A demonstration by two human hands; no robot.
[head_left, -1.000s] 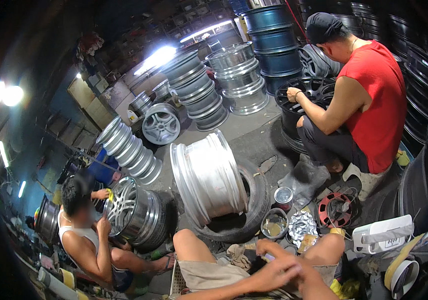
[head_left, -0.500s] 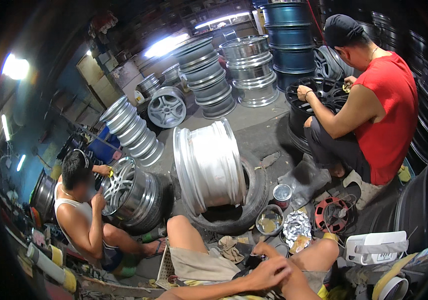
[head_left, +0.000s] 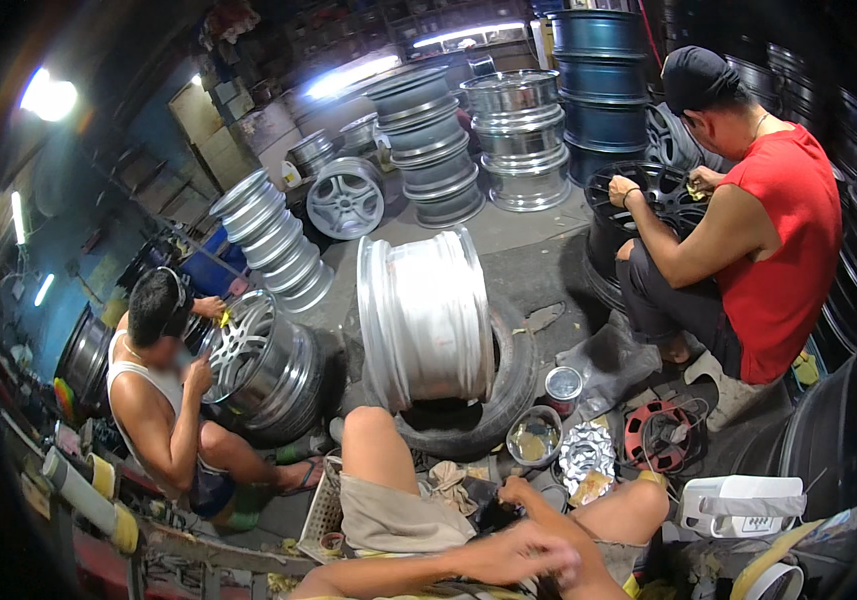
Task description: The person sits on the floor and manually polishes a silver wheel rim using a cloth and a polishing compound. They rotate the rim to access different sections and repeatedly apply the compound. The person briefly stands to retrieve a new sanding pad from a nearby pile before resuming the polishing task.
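Wide silver metal wheel barrel (head_left: 424,320), its axis running left to right, lies on its side between 11 and 12 o'clock from the person's lap, on a black rubber tyre (head_left: 521,375) laid flat on the dark floor (head_left: 559,260). No hand touches it.

Left hand (head_left: 527,553) crosses over the right forearm, fingers loosely spread and blurred, with nothing seen in them; whether it touches the forearm cannot be told. Right hand (head_left: 519,490) is bent near a crumpled beige cloth (head_left: 451,485) at its 9 o'clock; its fingers are partly hidden, so I cannot tell whether they hold anything.

How far the work has come is uncertain: the barrel's outer wall looks bare and bright, but nothing shows which parts are finished or remaining.

Counted: one barrel, one tyre under it, one cloth; between 12 and 1 o'clock, one round tub with yellowish contents (head_left: 554,455) and one red-sided tin (head_left: 563,385); at 2 o'clock, one red reel (head_left: 639,435); at 3 o'clock, one white plastic container (head_left: 744,505); at 9 o'clock, one cream perforated basket (head_left: 319,510). Two co-workers sit at 10 o'clock (head_left: 154,400) and between 1 and 2 (head_left: 789,260), each at one spoked wheel. Toward 12 o'clock, the dark blue stack (head_left: 604,90) shows four wheels, the chrome stack (head_left: 521,140) three.
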